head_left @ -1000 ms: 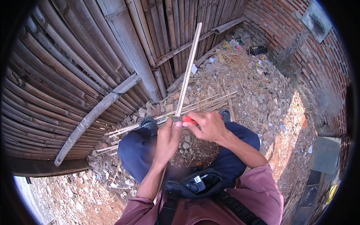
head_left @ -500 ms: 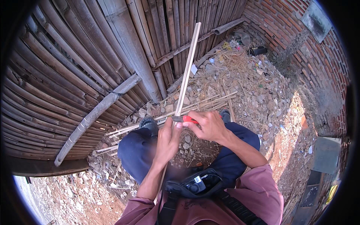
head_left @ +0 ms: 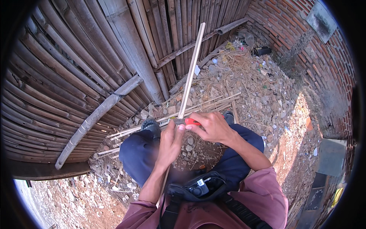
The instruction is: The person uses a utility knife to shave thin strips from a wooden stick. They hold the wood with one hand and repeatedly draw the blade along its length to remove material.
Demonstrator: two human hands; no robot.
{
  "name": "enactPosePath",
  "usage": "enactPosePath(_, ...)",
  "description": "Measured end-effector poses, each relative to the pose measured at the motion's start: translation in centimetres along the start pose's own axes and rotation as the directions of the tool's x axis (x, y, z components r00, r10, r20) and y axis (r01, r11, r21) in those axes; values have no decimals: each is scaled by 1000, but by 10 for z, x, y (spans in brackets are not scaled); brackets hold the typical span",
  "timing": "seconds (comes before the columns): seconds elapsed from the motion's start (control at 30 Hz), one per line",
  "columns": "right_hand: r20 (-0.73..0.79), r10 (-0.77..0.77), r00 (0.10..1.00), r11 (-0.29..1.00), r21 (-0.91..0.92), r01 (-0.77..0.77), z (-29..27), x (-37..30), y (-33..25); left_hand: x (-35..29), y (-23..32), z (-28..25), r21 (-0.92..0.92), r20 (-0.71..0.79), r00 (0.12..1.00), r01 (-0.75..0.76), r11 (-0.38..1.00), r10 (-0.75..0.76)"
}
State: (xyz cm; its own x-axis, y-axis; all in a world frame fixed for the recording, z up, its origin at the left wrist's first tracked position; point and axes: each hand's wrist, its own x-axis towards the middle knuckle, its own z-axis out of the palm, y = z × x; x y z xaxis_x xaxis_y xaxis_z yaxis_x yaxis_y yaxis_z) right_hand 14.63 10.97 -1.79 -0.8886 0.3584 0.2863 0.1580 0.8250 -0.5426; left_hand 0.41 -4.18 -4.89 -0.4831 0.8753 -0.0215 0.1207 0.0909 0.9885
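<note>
A long pale bamboo strip [head_left: 190, 76] slants up and away from my hands, its lower part running back toward my body. My left hand [head_left: 170, 144] is closed around the strip, thumb pressed close to the blade of a knife. Wrapped about the red handle of that knife [head_left: 193, 121] is my right hand [head_left: 212, 127]. The short grey blade lies across the strip, touching it between both thumbs. Part of the handle is hidden under my right fingers.
Several cut bamboo strips [head_left: 217, 104] lie on the stony ground beyond my feet. A bamboo slat wall [head_left: 76, 76] rises at the left, with a thick pole [head_left: 131, 49]. A brick wall [head_left: 328, 68] stands at the right. An open black pouch [head_left: 198, 187] sits at my waist.
Almost nothing differs. Both hands, the knife and the bamboo strip keep nearly the same place, with only a slight shift of my right hand.
</note>
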Motion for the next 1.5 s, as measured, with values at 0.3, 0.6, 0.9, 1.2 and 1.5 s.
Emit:
enactPosePath(0.3, 65, -36, 997, 999, 36, 33, -2, 1, 10, 3, -11, -2, -72, -14, 1000, 25, 997, -26)
enactPosePath(0.6, 421, 158, 893, 331, 829, -450, -26, 5, 16, 6, -3, -9, -354, -1, 998, 52, 934, -55)
enactPosePath(0.9, 48, 495, 867, 17, 998, -65, -43, 9, 71, 5, 2, -10, -330, -69, 990, 96, 939, -125)
enactPosePath(1.2, 65, 607, 792, -155, 987, 37, -66, 2, 96, 6, -4, -9, -273, -74, 991, 83, 958, -107)
enactPosePath(1.5, -96, 473, 876, 70, 995, 72, -81, -5, 84, 5, -4, -7, -246, -73, 994, 64, 967, -84)
